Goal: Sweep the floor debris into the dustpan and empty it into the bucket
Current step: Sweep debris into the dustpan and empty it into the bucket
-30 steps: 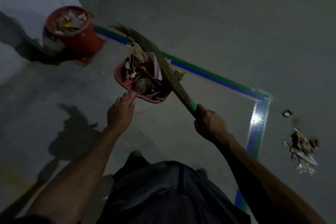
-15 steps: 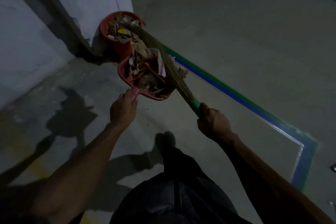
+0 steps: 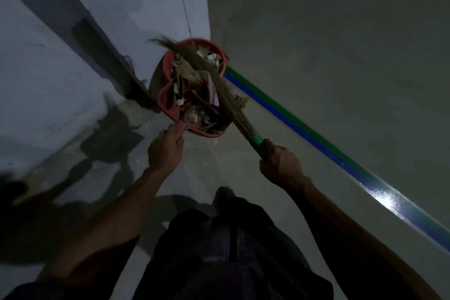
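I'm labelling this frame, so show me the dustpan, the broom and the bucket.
dustpan [image 3: 163, 98]: head view, bare left rim of the pan.
broom [image 3: 239, 117]: head view, straw bristles just above the green collar.
bucket [image 3: 168, 56]: head view, left part of the red rim.

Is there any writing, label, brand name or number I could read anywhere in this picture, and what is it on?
None: no readable text shows anywhere.
Dustpan and bucket: plain red, no label visible.
Paper scraps in the debris: too dim and blurred to tell if any carry print.
Broom with its green collar: no marking visible.
Floor stripe: plain green and blue, no words or numbers.
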A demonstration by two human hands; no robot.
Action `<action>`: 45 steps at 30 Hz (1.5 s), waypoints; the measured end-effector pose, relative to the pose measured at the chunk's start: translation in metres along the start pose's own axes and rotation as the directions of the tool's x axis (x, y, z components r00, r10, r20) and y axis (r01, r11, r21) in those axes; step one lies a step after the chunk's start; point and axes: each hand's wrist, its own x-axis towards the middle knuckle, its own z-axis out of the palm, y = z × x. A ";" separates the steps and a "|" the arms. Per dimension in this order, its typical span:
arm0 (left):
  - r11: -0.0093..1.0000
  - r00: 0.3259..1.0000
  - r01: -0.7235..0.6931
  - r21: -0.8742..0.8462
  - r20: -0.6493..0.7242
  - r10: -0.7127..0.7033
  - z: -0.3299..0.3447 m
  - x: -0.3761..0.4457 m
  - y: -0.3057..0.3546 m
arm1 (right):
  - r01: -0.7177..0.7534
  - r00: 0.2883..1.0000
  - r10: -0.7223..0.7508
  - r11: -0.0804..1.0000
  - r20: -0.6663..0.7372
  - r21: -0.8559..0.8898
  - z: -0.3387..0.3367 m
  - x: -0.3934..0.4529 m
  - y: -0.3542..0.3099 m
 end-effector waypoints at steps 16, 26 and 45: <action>0.997 0.971 -0.078 0.014 0.229 0.073 -0.030 0.334 -0.071 | -0.199 0.978 0.195 0.979 0.068 0.054 -0.026 0.261 -0.140; 0.956 0.884 -0.205 0.209 0.458 0.089 -0.037 0.499 -0.082 | -0.386 0.911 0.370 0.921 0.181 0.060 -0.022 0.373 -0.208; 0.789 0.820 -0.457 0.412 0.538 0.194 -0.042 0.598 -0.073 | -0.545 0.834 0.520 0.828 0.186 0.127 0.017 0.407 -0.218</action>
